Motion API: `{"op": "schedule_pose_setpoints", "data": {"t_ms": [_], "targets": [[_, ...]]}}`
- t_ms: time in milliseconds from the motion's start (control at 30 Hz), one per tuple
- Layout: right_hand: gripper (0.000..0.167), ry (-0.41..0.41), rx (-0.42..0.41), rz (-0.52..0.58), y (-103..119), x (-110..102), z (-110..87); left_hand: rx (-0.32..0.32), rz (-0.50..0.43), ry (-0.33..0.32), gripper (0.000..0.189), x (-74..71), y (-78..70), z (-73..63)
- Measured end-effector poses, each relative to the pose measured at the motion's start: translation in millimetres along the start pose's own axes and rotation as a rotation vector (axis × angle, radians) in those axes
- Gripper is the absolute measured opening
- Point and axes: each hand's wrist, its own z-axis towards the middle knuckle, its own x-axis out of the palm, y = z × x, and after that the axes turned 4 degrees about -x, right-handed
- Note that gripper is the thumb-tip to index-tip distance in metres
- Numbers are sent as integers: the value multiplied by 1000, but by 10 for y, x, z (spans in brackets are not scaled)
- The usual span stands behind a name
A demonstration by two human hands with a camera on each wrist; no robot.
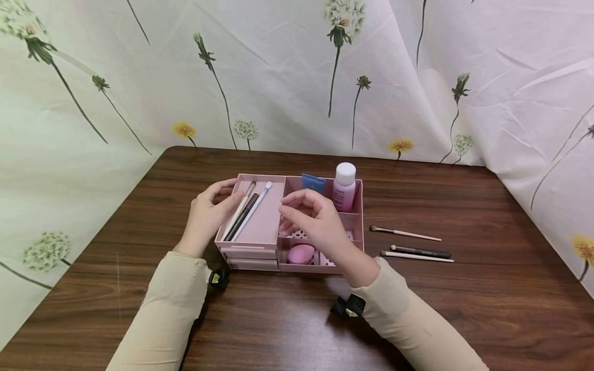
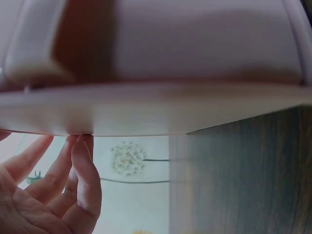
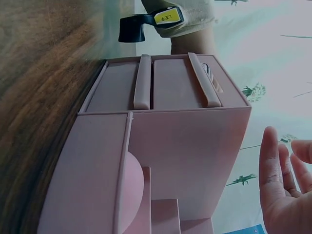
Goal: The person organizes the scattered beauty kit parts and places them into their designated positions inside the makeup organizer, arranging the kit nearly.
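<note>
A pink makeup organizer (image 1: 271, 211) stands on the table, its left side topped by a shallow tray over two drawers. My left hand (image 1: 204, 219) grips its left wall, thumb over the rim and fingertips on the outside (image 2: 78, 161). Beside that thumb lie a dark makeup brush (image 1: 241, 218) and two light-handled ones, one with a white tip (image 1: 254, 210). Over the middle divider hovers my right hand (image 1: 315, 219), fingers loosely bent, holding nothing. It partly hides the right compartments, where a pink makeup sponge (image 1: 300, 254) sits at the front.
At the back right of the organizer stand a white-capped pink bottle (image 1: 344, 190) and a blue tube (image 1: 313, 182). On the table to the right lie a thin brush (image 1: 408, 233), a dark brush (image 1: 424, 252) and a white-handled brush (image 1: 417, 256). Patterned cloth (image 1: 287, 77) hangs behind the table.
</note>
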Motion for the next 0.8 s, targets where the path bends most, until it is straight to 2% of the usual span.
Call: {"op": "schedule_pose_setpoints", "data": {"t_ms": [300,600,800], "targets": [[26,-20,45,52,1,-83,-111,-8,-2,-8,48,5,3,2],[26,-31,49,62,22,-172,-180,-6,-4,-8,49,3,2,1],[25,-49,25,87,41,-306,-165,0,-1,-3,48,5,1,7]]}}
